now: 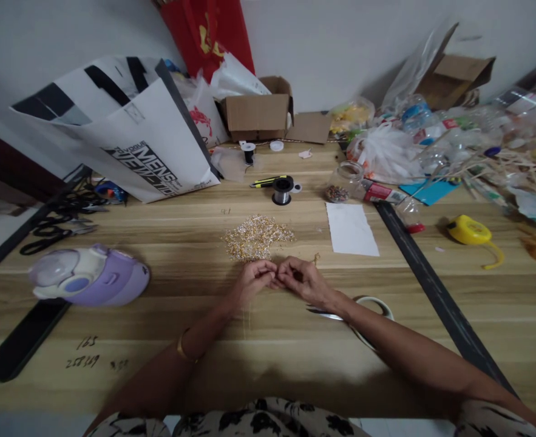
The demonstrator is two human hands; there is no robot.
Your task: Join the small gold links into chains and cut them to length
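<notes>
My left hand (257,279) and my right hand (301,278) meet fingertip to fingertip just in front of a pile of small gold and silver beads (258,237). Both are closed in a pinch. A thin pale strand (246,321), like fine thread or wire, trails down below my left hand. Whatever lies between the fingertips is too small to make out. Under my right forearm lies a pair of scissors (368,303) with pale handles. Close to my right hand is a tiny golden piece (316,258).
Behind the beads stand a wire spool (282,190) and a yellow-black cutter (268,181). A bead jar (340,185) and white paper (352,228) are right of them. Left are a purple bottle (113,279), phone (24,337) and black-handled scissors (44,233). A tape measure (470,230) lies far right.
</notes>
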